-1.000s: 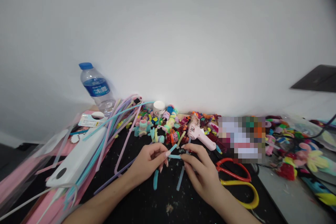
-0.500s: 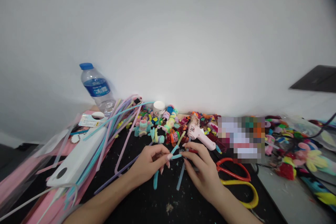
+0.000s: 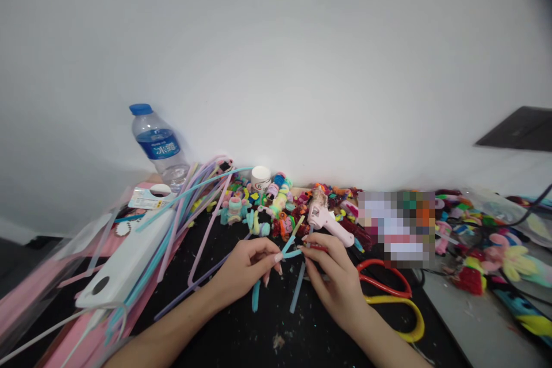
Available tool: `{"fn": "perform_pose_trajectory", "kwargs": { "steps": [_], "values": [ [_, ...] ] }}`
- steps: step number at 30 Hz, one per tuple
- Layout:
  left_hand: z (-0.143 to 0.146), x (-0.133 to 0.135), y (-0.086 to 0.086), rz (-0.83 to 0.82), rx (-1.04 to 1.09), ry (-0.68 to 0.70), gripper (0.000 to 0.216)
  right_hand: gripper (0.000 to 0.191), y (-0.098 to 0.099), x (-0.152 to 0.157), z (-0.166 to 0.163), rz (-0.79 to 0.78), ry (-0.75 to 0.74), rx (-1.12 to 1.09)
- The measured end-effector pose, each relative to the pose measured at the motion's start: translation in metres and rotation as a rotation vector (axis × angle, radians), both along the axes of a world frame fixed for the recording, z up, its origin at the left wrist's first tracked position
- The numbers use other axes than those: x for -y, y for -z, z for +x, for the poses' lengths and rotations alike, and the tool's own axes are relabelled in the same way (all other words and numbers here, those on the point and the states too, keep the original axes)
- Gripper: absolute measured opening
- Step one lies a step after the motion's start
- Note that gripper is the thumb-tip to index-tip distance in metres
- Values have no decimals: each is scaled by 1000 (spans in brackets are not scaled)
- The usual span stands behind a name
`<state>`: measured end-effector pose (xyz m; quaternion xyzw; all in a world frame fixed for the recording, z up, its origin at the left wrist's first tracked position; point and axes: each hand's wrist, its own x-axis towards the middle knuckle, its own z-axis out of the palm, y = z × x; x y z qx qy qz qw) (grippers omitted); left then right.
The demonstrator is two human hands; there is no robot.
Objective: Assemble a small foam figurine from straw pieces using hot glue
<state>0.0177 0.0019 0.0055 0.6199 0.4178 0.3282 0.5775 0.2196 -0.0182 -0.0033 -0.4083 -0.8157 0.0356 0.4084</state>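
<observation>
My left hand (image 3: 255, 264) pinches a light-blue pipe cleaner (image 3: 288, 248) between thumb and forefinger. The pipe cleaner forks: one arm points up and away with a yellowish end, the other runs toward my right hand (image 3: 335, 270). The fingertips of that hand are closed at the end of this second arm. Another blue length (image 3: 256, 298) hangs below my left hand; whether it belongs to the same piece is hidden. Between the hands, a translucent glue stick (image 3: 297, 290) slants down from a pale pink hot glue gun (image 3: 330, 225).
Scissors with red and yellow handles (image 3: 416, 322) lie beside my right wrist. To the left are loose pastel pipe cleaners (image 3: 196, 190), a white power strip (image 3: 125, 261) and a water bottle (image 3: 159, 146). Small fuzzy figures and a paper cup (image 3: 261, 178) line the wall.
My right hand has shifted slightly right, its fingers now drawn closer together at the end of the pipe cleaner's arm. My left hand keeps its pinch in nearly the same place.
</observation>
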Motion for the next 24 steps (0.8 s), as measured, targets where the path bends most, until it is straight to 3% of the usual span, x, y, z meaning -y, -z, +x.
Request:
{"fn": "perform_pose_trajectory", "kwargs": {
  "steps": [8,13,18,24],
  "values": [
    [-3,-2,6,70,-31,-93,22,33,-1,0,4,-26,33,30],
    [-6,-5,5,144,-107,-232,21,41,-1,-10,12,-18,291,43],
    [-8,-6,4,211,-157,-289,20,45,7,-24,21,-143,577,277],
    [-9,-4,8,250,-169,-295,18,41,21,-33,33,-130,621,424]
  ]
}}
